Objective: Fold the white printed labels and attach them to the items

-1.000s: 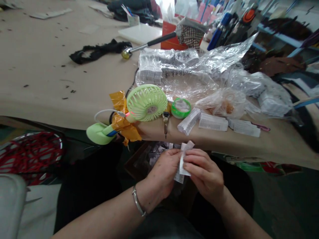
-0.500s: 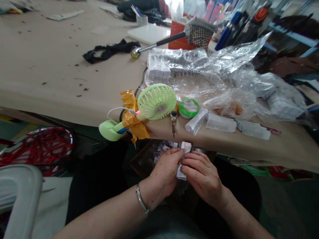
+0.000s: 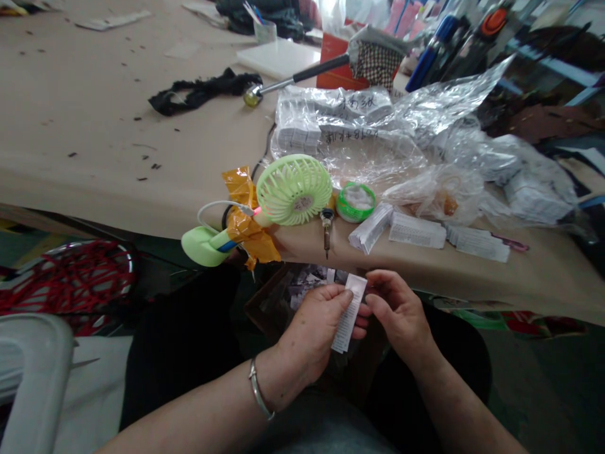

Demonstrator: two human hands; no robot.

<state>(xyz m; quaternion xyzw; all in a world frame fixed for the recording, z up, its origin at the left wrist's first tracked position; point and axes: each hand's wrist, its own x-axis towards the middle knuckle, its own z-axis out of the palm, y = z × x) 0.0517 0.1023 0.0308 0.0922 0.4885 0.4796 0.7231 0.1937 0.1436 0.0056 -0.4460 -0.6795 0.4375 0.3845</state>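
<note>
Over my lap, just below the table's front edge, my left hand (image 3: 316, 328) pinches a small stack of white printed labels (image 3: 348, 313) between thumb and fingers. My right hand (image 3: 401, 315) is beside it, its curled fingers touching the stack's right edge. A silver bracelet (image 3: 258, 394) sits on my left wrist. On the table edge above lie more white label stacks (image 3: 416, 231) and a soldering-iron-like tool (image 3: 326, 232) pointing down over the edge.
A green mini fan (image 3: 293, 189) taped with yellow tape (image 3: 243, 221) stands at the table edge beside a green tape roll (image 3: 356, 202). Clear plastic bags (image 3: 378, 126) of labels lie behind. Black fabric (image 3: 198, 91) lies farther back. A red wire basket (image 3: 61, 277) sits lower left.
The label stack is now straightened and held mainly by my left hand; my right hand has loosened and shifted to its right side. The view shifted slightly.
</note>
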